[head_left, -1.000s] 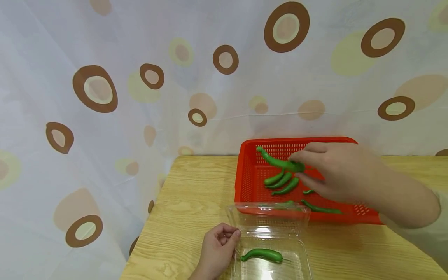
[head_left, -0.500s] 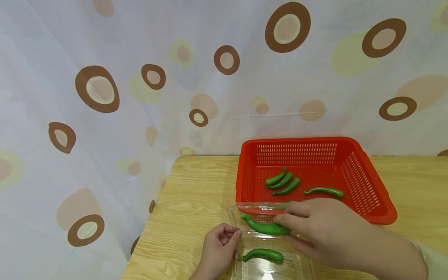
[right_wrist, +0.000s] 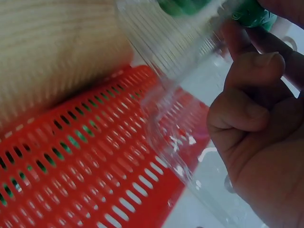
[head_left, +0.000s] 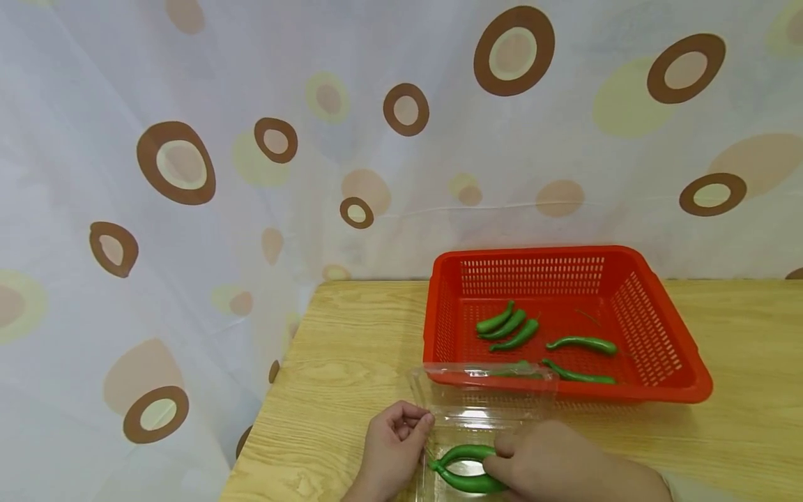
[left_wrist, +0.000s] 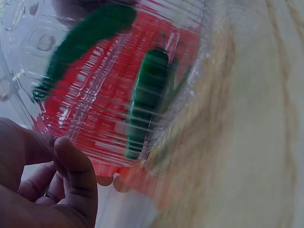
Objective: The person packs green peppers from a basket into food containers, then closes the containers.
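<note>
My right hand (head_left: pixel 558 460) pinches the right end of a curved green chili pepper (head_left: pixel 467 483), low inside an open clear plastic clamshell box (head_left: pixel 546 397). A second chili pepper (head_left: pixel 464 453) lies just above it in the box; their left ends meet. At the box's left side, my left hand (head_left: pixel 395 443) pinches the rim near the hinge between thumb and curled fingers. Both peppers show through the ribbed plastic in the left wrist view, one chili pepper (left_wrist: pixel 147 97) nearer the wood. In the right wrist view the gripped pepper (right_wrist: pixel 254 13) is partly hidden by fingers.
Behind the box stands a red perforated basket (head_left: pixel 684 328) with several green chili peppers (head_left: pixel 514 335) inside. The clamshell's raised lid overlaps the basket's front edge. A wooden table (head_left: pixel 351 335) meets a patterned curtain (head_left: pixel 282 70) at the back and left.
My right hand has carried the chili pepper from above the basket, toward me and down into the clear box, beside the other pepper. The left hand has stayed at the rim.
</note>
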Tool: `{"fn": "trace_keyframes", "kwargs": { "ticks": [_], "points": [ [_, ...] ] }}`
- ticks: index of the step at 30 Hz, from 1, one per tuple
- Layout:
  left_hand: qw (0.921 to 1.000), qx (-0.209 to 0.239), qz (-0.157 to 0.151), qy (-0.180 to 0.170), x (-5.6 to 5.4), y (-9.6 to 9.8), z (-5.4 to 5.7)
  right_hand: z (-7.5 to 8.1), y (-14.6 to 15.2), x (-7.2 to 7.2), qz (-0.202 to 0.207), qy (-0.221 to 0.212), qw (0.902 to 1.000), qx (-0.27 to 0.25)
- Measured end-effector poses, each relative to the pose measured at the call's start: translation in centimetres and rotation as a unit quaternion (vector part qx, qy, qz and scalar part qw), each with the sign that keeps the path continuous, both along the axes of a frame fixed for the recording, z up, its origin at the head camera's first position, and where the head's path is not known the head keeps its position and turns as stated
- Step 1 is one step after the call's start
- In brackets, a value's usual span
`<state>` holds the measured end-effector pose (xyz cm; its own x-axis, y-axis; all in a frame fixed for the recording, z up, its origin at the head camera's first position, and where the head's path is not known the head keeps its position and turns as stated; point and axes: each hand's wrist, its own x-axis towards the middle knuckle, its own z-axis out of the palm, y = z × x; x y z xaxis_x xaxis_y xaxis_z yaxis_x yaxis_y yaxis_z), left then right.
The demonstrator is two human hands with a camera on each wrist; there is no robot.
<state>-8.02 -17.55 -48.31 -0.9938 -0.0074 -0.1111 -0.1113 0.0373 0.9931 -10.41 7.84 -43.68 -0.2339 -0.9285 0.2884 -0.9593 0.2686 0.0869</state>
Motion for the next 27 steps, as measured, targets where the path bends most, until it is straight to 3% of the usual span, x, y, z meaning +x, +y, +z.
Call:
{"fn": "trace_keyframes", "kwargs": {
  "ticks": [6,13,27],
  "points": [
    [1.0,0.002,0.002,0.002,0.1,0.1,0.0,-1.7,-0.2,0.3,-0.032,-0.02,0.9974,0.062],
    [1.0,0.006,0.001,0.002,0.0,0.0,-0.1,-2.5,-0.4,0.3,-0.039,-0.001,0.9978,0.052],
    [1.0,0.005,0.002,-0.004,-0.1,0.0,-0.1,-3.1,-1.1,0.6,-0.076,-0.045,0.9928,0.081]
  ]
}}
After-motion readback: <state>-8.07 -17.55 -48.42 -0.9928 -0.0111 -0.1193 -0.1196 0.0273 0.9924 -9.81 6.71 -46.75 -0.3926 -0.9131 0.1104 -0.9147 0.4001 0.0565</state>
